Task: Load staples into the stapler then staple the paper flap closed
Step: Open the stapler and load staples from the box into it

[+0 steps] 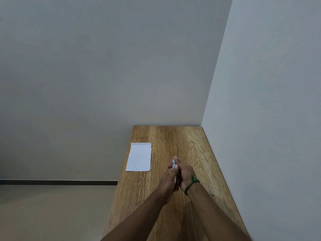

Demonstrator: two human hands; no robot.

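Both my hands meet over the middle of the wooden table, closed around a small light-blue and silver stapler. My left hand grips it from the left and my right hand, with a green cord on the wrist, from the right. Most of the stapler is hidden between my fingers; only its top end shows. A white sheet of paper with a folded flap at its far end lies flat near the table's left edge. A small silver strip of staples lies on the table to the right of my right wrist.
The table stands in a corner, with a wall behind its far edge and another wall along its right side. The left edge drops to a beige floor with a dark skirting line.
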